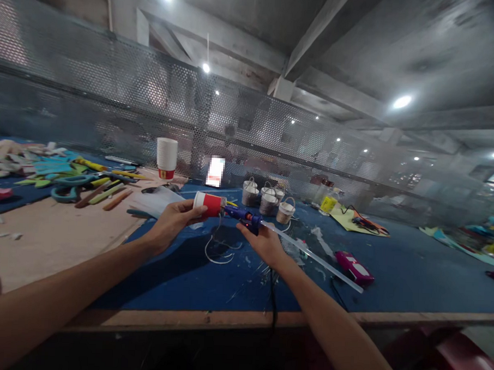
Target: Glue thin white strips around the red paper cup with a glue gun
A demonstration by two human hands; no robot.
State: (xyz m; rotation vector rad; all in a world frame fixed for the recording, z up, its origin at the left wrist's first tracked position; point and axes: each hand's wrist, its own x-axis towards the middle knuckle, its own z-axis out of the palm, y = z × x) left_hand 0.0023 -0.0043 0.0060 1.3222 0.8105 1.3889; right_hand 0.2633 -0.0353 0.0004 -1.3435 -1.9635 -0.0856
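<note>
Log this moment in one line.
left hand: holds red-and-white cup sideways; right hand: grips blue glue gun, pointed at cup; glue stick: out of gun's rear; small handled cups: standing beyond

The blue table (144, 292) is backed by a perforated metal screen (161, 88), and the ceiling (433, 51) is crossed by concrete beams (321, 33) and dotted with bright lamps (402, 101). At the left, blue-handled scissors (73, 180) are laid on a pale board (76, 237). At the right, a magenta box (354, 267) is seen, and a dark-and-orange tool (370, 226) is set on a yellow sheet (344, 217) near a yellow-labelled jar (328, 204)
</note>
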